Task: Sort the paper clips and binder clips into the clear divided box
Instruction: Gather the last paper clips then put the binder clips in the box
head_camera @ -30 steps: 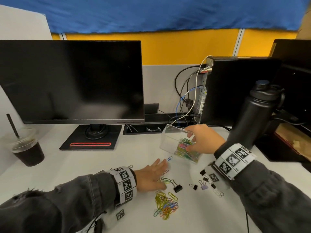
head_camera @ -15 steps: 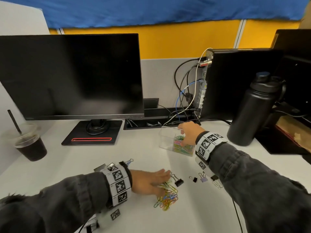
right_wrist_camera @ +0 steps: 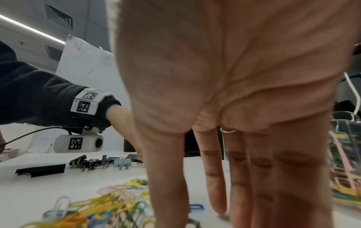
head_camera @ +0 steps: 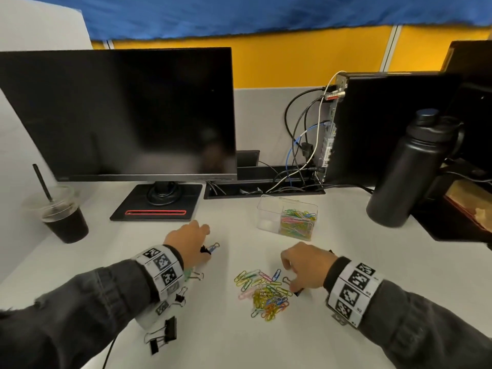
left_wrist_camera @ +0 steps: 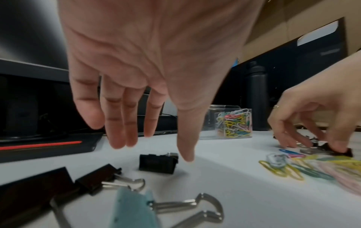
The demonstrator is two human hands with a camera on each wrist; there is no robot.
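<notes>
**Entry: sorting of clips, part done**

- Left hand (head_camera: 188, 242): fingers (left_wrist_camera: 117, 123) hang straight and relaxed, holding nothing. A small black metal binder clip (left_wrist_camera: 157, 163) lies directly under the fingertips, not touched. A blue one (head_camera: 212, 247) lies just beside them in the head view.
- Right hand (head_camera: 306, 267): fingers curved down to the tabletop (head_camera: 332, 336). The thumb tip rests on a small black binder clip with wire handles (left_wrist_camera: 341, 150). Whether that clip is actually pinched cannot be told.
- Loose heap of coloured wire paper clips (head_camera: 263, 292): just to the thumb side of the right fingers, touching them.
- Clear plastic divided box (head_camera: 269, 209): beyond both sets of fingers, nearer the right. One compartment holds coloured paper clips; the other appears to hold no clips.
- Large black binder clips (head_camera: 165, 332) and a mint-green one (head_camera: 192, 274): behind the left fingers, by the wrist and sleeve.

**Risks, as judged**
- The paper clips look interlocked, so lifting a few may drag a chain across the tabletop.
- A binder clip dropped carelessly could land among the paper clips.
- The box looks light, so a knock from a hand may tip or slide it.
- The left sleeve could sweep away the clips beneath it.

**Writing**
- No brand legible. The wristbands carry square black-and-white coded markers; their small print is too fine to read.
</notes>
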